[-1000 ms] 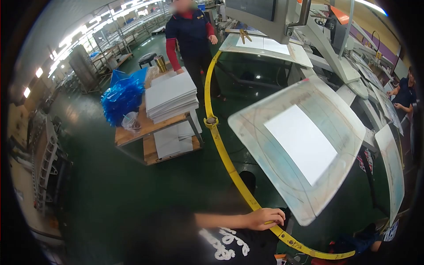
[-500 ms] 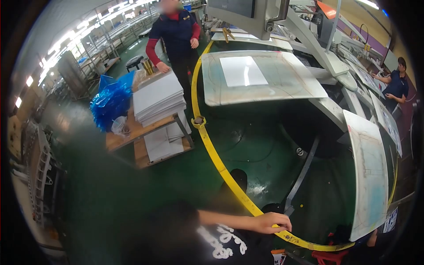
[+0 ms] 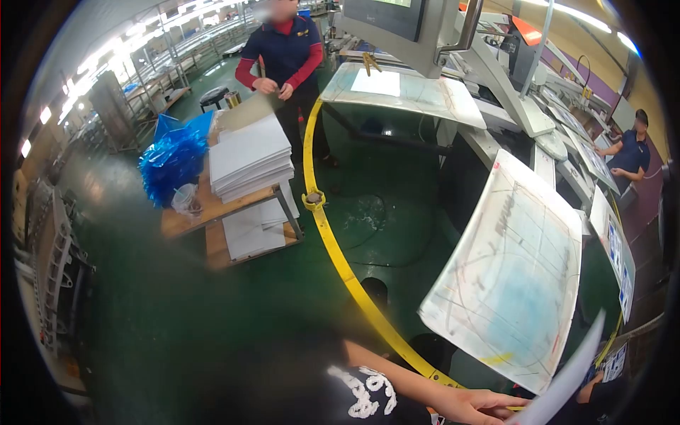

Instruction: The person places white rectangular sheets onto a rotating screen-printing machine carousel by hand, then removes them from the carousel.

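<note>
My left hand [image 3: 486,407] reaches toward the bottom right, its fingers at the near edge of a white sheet [image 3: 567,379]. The fingertips are closed on that edge and partly hidden. The sheet stands tilted and curved, its upper corner in the air, and its lower part leaves the frame. Just beyond it is a large whitish platen [image 3: 513,276] with faint blue, red and yellow stains. A curved yellow rail [image 3: 354,283] runs beside my arm and passes behind my hand. My right hand is not in view.
A wooden cart [image 3: 244,202] holds stacked white sheets [image 3: 251,159], blue plastic [image 3: 173,166] and a plastic cup [image 3: 186,200]. A person [image 3: 283,60] stands behind it. Another platen [image 3: 404,95] carries a white sheet. Another worker [image 3: 628,152] is at the right; a monitor [image 3: 386,18] hangs overhead.
My left hand has left the yellow rail and moved right and down to the white sheet, which has come into view. The platens have shifted round. The person behind the cart has raised both hands.
</note>
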`<state>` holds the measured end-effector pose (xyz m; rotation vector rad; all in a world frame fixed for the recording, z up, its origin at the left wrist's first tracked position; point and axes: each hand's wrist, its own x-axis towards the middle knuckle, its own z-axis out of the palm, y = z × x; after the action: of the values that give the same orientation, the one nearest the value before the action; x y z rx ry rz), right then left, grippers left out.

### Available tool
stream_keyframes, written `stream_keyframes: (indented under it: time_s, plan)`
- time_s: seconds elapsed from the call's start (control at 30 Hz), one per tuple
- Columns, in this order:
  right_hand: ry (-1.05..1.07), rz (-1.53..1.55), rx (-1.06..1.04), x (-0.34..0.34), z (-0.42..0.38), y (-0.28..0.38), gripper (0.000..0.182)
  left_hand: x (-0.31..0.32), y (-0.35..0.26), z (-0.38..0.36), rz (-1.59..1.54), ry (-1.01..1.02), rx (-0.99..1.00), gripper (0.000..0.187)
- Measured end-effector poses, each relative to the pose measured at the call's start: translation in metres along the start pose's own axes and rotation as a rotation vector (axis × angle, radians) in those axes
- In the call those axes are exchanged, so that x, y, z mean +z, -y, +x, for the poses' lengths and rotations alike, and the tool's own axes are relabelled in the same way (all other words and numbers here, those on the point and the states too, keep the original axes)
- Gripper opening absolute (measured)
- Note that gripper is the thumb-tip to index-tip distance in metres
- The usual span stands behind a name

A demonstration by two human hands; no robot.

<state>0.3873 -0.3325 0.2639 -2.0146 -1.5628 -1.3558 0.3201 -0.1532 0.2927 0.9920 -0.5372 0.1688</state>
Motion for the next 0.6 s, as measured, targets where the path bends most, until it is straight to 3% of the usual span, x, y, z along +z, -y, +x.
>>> stream_keyframes:
  time_s: [0.1, 0.13, 0.3, 0.4, 0.47, 0.57, 0.6]
  plan:
    - [0.153, 0.13, -0.026, 0.006, 0.046, 0.019, 0.054, -0.018, 0.006, -0.002, 0.0, -0.115, -0.036, 0.053]
    - [0.094, 0.232, -0.006, 0.022, 0.041, 0.021, 0.052, -0.024, 0.004, -0.004, -0.006, -0.14, 0.073, 0.057]
    - [0.112, 0.619, 0.039, 0.059, 0.035, 0.031, 0.058, -0.045, -0.023, -0.018, -0.085, -0.213, -0.121, 0.056]
    - [0.29, 0.691, 0.05, 0.066, 0.034, 0.031, 0.074, -0.055, -0.033, -0.018, -0.144, -0.334, -0.233, 0.053]
    - [0.355, 0.718, 0.066, 0.073, 0.039, 0.033, 0.08, -0.068, -0.008, -0.017, -0.18, -0.407, -0.169, 0.049]
    - [0.471, 0.751, 0.097, 0.087, 0.041, 0.034, 0.09, -0.088, -0.003, -0.019, -0.266, -0.55, -0.348, 0.042]
    - [0.473, 0.744, 0.192, 0.089, 0.045, 0.031, 0.091, -0.092, 0.003, -0.019, -0.255, -0.588, -0.222, 0.037]
